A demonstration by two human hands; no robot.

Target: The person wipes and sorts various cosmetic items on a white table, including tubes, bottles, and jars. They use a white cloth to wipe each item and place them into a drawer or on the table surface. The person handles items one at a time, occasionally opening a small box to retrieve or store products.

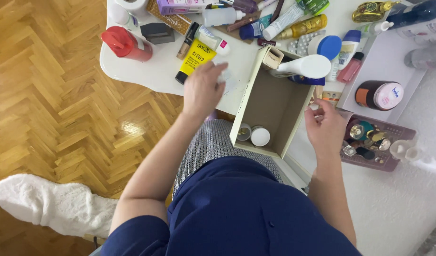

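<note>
My left hand hovers over the white table's front edge, fingers curled around a small clear item that is blurred. It is just below a yellow tube. My right hand is beside the right wall of a cream cardboard box, fingers loosely bent, holding nothing that I can see. Two small round jars lie in the box's near corner. A white bottle rests across the box's far rim.
Many cosmetics crowd the table: a red bottle, a blue-capped tube, a brown jar with a pink lid. A mauve basket of small bottles sits at right. Parquet floor and a white-socked foot are at left.
</note>
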